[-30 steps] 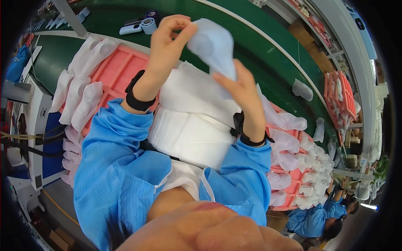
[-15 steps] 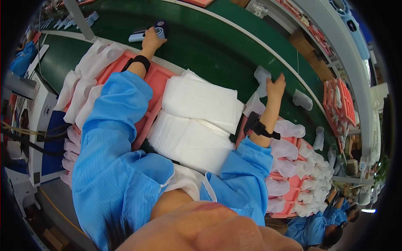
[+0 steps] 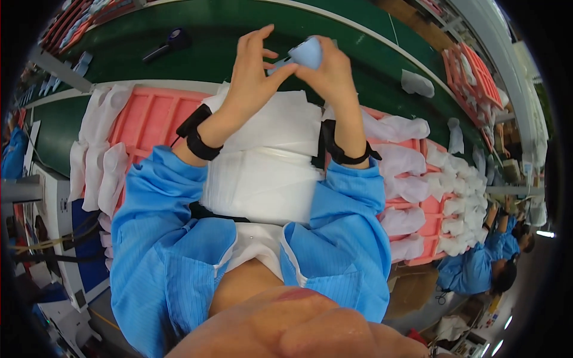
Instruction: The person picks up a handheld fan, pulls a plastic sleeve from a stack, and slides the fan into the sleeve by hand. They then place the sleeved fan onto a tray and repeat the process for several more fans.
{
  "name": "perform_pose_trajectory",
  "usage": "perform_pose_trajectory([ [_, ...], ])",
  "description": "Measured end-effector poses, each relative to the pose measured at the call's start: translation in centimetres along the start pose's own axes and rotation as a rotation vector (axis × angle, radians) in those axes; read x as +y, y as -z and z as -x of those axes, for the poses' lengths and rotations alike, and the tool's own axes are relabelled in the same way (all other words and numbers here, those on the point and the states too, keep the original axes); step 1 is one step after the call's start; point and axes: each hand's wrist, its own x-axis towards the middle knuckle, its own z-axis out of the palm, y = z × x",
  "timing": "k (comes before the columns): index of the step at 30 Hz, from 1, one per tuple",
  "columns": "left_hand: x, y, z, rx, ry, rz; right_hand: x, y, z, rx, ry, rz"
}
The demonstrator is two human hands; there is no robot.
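Note:
My right hand (image 3: 330, 70) grips the rounded head of a light blue handheld device (image 3: 305, 53), held over the green work surface. Beside the handle of that device is my left hand (image 3: 253, 68), its fingers apart and its thumb reaching toward the right thumb. Whether the left fingertips touch the handle is hard to see. Below both hands lies a stack of white, thin packaging sleeves (image 3: 259, 185), with a second pile (image 3: 271, 128) just beyond it.
A dark blue handheld device (image 3: 170, 45) lies on the green surface (image 3: 221, 42). Pink trays (image 3: 152, 122) flank the stack, bearing white-wrapped items (image 3: 98, 143) at left and more wrapped items (image 3: 403, 164) at right. A loose wrapped piece (image 3: 418, 83) lies farther right. Co-workers (image 3: 477, 265) are at lower right.
The light blue device has left its place beside the dark one and is now up in my right hand. My hands, wide apart before, have come together in the middle.

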Motion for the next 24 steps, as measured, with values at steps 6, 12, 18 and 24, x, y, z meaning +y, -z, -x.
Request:
perform_pose_trajectory([
  [6, -1.4, -3.2, 4.4, -0.401, -0.033, -0.508, -0.7, 3.2, 0.3, 0.214, -0.069, 0.043],
  [12, -3.2, -3.1, 5.0, -0.476, -0.035, -0.544, -2.1, 6.9, 1.6, 0.145, -0.08, -0.177],
  [18, -2.9, -0.2, 2.7, -0.469, 0.23, 0.052, -2.1, 10.5, 3.2, 0.037, -0.073, -0.301],
  [24, -0.3, 4.4, 1.9, -0.247, 0.295, 0.389, -2.6, 6.7, 1.9, -0.081, 0.154, -0.4],
])
